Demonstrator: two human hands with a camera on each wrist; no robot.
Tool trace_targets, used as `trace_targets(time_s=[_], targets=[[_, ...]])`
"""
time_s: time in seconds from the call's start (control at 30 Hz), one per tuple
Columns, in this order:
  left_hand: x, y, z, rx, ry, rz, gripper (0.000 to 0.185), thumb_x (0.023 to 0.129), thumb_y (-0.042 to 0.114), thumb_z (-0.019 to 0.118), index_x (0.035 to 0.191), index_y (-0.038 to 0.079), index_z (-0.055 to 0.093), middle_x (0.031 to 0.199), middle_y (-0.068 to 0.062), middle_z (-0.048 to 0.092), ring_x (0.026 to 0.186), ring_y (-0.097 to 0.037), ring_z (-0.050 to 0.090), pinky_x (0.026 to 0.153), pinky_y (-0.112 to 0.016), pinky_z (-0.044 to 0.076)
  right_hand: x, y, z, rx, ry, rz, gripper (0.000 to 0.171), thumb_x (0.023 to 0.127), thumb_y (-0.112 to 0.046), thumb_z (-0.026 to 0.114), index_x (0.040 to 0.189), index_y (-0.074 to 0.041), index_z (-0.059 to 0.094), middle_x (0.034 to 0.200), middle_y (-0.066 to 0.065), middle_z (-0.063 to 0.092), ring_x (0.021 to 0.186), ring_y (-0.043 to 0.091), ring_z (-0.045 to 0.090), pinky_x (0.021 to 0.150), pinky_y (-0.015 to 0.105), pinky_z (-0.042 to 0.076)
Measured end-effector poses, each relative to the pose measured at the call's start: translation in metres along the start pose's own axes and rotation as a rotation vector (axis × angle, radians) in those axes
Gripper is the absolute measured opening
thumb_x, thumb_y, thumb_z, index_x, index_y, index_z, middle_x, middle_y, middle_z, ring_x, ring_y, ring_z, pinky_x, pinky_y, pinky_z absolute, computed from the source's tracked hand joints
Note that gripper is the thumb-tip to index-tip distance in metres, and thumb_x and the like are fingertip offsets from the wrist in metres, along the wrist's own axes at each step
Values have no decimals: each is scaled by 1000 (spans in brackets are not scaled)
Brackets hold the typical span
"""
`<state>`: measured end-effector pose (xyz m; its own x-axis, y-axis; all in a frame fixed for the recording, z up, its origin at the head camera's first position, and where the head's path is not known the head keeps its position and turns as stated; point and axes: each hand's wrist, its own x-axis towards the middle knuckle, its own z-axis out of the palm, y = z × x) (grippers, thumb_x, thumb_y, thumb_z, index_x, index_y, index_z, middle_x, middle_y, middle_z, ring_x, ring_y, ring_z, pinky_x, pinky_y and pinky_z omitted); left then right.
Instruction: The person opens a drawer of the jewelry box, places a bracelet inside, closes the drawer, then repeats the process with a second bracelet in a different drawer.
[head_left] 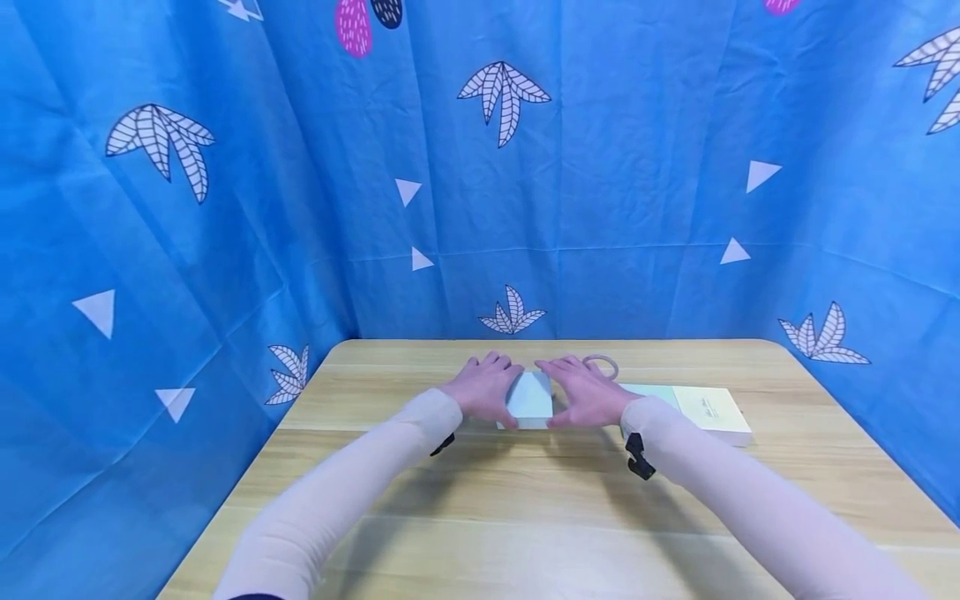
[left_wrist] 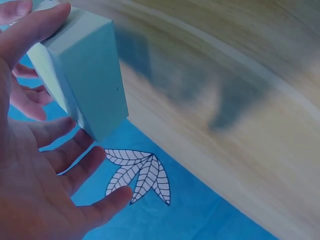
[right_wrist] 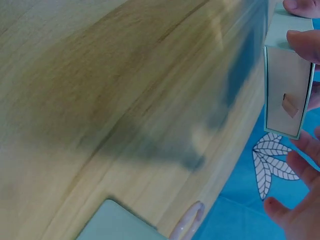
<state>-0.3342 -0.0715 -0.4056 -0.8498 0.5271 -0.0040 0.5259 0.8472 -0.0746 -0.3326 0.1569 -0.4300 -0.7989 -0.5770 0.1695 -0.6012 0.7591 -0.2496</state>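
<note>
A small pale mint box (head_left: 531, 397) is between my two hands near the far part of the table. My left hand (head_left: 486, 388) grips its left side, with the thumb on the near edge and the fingertips at the far edge. From the other side my right hand (head_left: 589, 395) holds it the same way, thumb near and fingers beyond. In the right wrist view the box (right_wrist: 288, 90) shows a pale end panel with a small tab. Its plain mint side faces the left wrist view, where the box (left_wrist: 95, 75) stands apart from the shadows on the wood.
A mint and cream box (head_left: 705, 408) lies on the wooden table (head_left: 525, 517), partly behind my right forearm. Beside it is a pale pinkish ring (head_left: 617, 367). A blue patterned curtain (head_left: 637, 125) rises behind the table and along both sides.
</note>
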Motion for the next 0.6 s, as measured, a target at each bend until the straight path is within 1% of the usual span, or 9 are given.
trace_targets(time_s=[0.13,0.27,0.47,0.6], targets=[[1,0,5,0,-10,-7,98,67,61,83,148,19,47,137,-1,55,124,-20,45,107,-53,41,0,1,5,0,-18,14,108,72,-49,84,160,-21,28,160,8,38,148,34,33,118,67,19],[1,0,9,-6,-31,-6,98,66,61,84,147,20,48,136,-1,56,123,-20,46,108,-53,41,0,1,11,-5,-32,27,108,73,-48,84,160,-21,28,160,7,39,147,33,34,118,68,17],[2,1,16,4,-43,-16,99,66,61,84,148,21,47,139,-1,55,125,-20,46,110,-53,40,0,0,17,-15,-39,22,108,71,-47,85,160,-18,30,158,7,43,144,31,38,118,68,18],[3,2,20,26,-48,-18,97,66,62,84,147,22,48,137,0,56,124,-19,46,109,-52,41,1,1,20,-33,-52,27,108,72,-48,84,160,-18,30,159,8,41,146,34,36,118,68,19]])
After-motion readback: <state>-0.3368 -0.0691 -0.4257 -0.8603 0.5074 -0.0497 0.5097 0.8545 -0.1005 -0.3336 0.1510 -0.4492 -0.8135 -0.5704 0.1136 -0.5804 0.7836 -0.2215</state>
